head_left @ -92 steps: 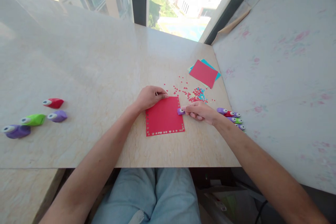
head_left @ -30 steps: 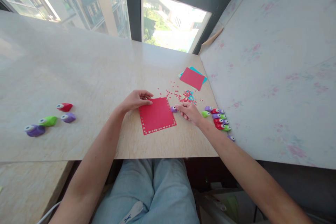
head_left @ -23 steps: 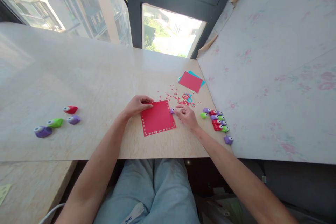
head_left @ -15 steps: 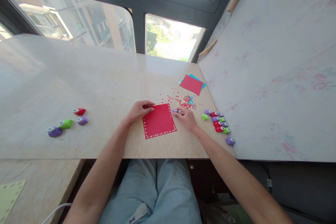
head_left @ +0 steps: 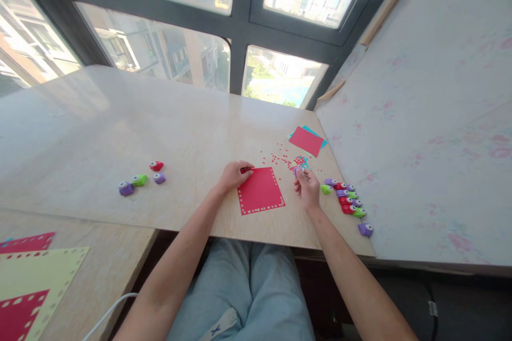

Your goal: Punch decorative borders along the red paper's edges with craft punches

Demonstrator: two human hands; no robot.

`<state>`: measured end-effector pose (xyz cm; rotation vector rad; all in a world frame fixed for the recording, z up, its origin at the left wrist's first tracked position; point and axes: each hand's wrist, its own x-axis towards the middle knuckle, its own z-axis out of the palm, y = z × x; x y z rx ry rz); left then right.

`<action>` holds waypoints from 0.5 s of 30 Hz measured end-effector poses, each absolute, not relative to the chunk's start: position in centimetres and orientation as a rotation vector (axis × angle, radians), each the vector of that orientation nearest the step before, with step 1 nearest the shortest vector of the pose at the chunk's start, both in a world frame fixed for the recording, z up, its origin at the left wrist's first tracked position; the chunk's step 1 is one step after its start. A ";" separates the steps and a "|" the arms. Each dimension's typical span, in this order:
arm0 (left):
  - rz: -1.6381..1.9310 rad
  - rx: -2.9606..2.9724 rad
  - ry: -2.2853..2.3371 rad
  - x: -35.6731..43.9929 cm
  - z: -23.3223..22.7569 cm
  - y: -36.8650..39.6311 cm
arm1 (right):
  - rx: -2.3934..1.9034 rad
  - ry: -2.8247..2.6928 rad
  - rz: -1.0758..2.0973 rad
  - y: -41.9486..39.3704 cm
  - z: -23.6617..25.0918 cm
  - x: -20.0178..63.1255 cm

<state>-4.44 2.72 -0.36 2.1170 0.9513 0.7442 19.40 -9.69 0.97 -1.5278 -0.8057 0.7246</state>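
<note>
A red sheet of paper lies on the table before me, with small shapes punched along its edges. My left hand grips the sheet's upper left corner between thumb and fingers. To the right of the sheet and apart from it, my right hand is closed around a purple craft punch, partly hidden by the fingers. Small red and blue paper cutouts lie scattered just beyond the sheet and this hand.
Rows of coloured craft punches stand by the wall at right; several more punches sit at left. Stacked red and blue paper lies near the window. Punched yellow sheets and red ones rest on the lower left surface.
My right hand has moved away from the sheet's right edge with the punch, which was beside that edge before. My left hand stays on the corner. The camera view has shifted.
</note>
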 end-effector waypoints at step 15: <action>0.799 2.214 0.913 -4.3 -0.9 1.9 | -1.488 -1.250 0.918 -7.1 5.1 13.0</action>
